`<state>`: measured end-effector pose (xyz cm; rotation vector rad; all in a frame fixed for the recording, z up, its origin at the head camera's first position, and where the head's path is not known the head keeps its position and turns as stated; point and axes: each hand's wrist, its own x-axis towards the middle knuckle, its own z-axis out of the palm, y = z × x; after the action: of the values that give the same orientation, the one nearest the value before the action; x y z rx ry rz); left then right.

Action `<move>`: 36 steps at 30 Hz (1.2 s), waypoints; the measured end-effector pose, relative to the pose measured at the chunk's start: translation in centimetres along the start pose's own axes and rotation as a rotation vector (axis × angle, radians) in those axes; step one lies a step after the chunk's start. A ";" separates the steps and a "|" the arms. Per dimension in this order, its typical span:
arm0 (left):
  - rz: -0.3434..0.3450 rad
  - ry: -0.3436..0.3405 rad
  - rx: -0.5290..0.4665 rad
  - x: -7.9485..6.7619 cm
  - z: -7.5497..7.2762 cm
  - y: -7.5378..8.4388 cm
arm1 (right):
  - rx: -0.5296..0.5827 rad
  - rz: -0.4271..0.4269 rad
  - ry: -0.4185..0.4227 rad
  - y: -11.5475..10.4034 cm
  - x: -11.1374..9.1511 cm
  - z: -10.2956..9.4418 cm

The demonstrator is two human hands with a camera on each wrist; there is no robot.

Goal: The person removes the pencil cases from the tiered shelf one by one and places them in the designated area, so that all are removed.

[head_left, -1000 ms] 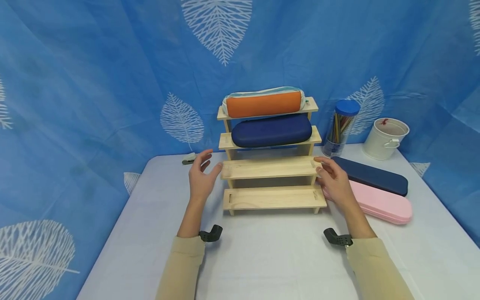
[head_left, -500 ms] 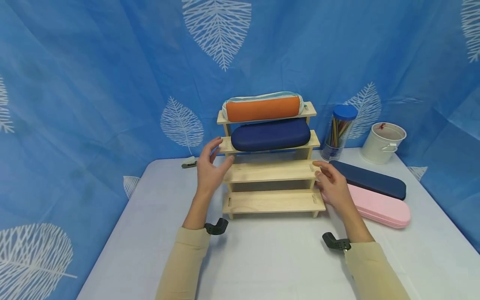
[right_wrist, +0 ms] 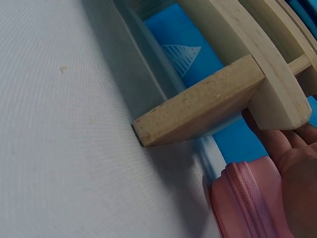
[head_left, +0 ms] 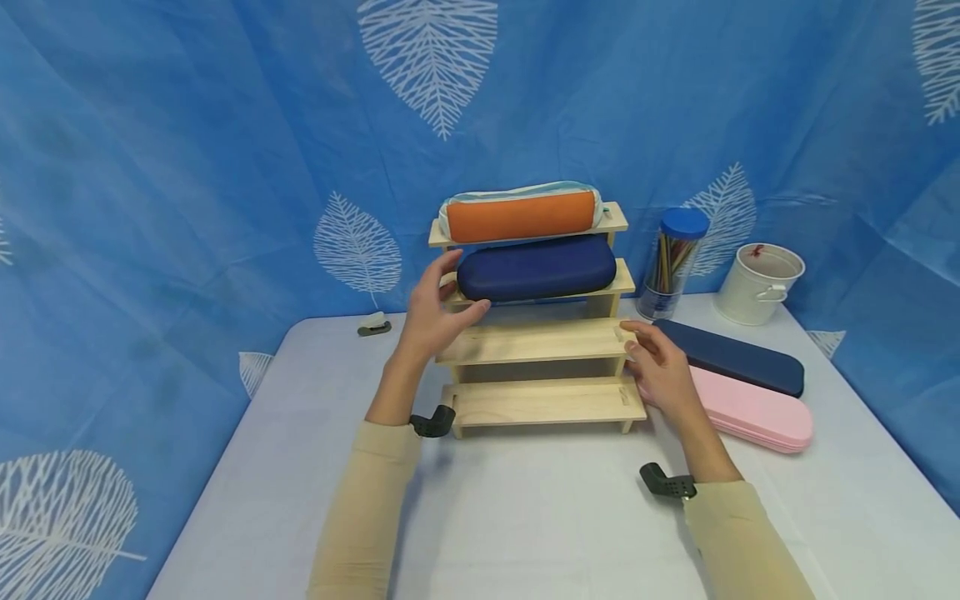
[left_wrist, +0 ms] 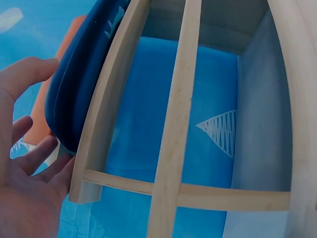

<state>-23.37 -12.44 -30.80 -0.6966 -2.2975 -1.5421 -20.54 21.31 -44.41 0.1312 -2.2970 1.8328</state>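
Observation:
A four-tier wooden rack (head_left: 551,402) stands on the table. On its second tier from the top lies a rounded navy pencil case (head_left: 536,268). My left hand (head_left: 433,312) is at that case's left end, thumb in front and fingers spread beside the end. In the left wrist view the thumb tip overlaps the edge of the navy case (left_wrist: 79,79), and other fingers are beside the shelf end. My right hand (head_left: 663,367) holds the right end of the third tier with bent fingers. An orange and white pencil case (head_left: 521,217) lies on the top tier.
Right of the rack lie a flat dark blue case (head_left: 731,358) and a pink zip case (head_left: 750,408). Behind them are a blue-lidded jar of pencils (head_left: 670,267) and a white bucket (head_left: 757,287). A small stapler-like item (head_left: 374,325) lies back left, before the blue curtain (head_left: 187,208).
My left hand has moved up and to the right, from beside the third tier to the navy case's left end. My right hand has stayed at the rack's right end.

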 end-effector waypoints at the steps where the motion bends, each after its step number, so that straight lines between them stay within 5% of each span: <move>1: -0.008 -0.008 -0.003 0.1 0.0 -0.1 | 0.000 -0.001 0.000 0.0 0.0 0.0; 7: -0.058 -0.035 0.056 1.1 0.2 -2.5 | 0.019 -0.018 -0.009 -0.1 0.0 0.1; 11: -0.068 -0.062 0.088 1.8 0.2 -3.9 | 0.045 -0.003 -0.024 -2.1 -0.6 0.3; 23: -0.174 -0.118 0.134 2.8 0.4 -4.2 | 0.056 -0.004 -0.029 -3.3 -1.1 0.3; 36: -0.195 -0.085 0.216 2.6 0.8 -3.9 | 0.030 -0.010 -0.020 -3.4 -1.2 0.4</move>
<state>-27.67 -12.35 -32.91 -0.5032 -2.6133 -1.3347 -18.76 20.12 -41.49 0.1650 -2.2787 1.8697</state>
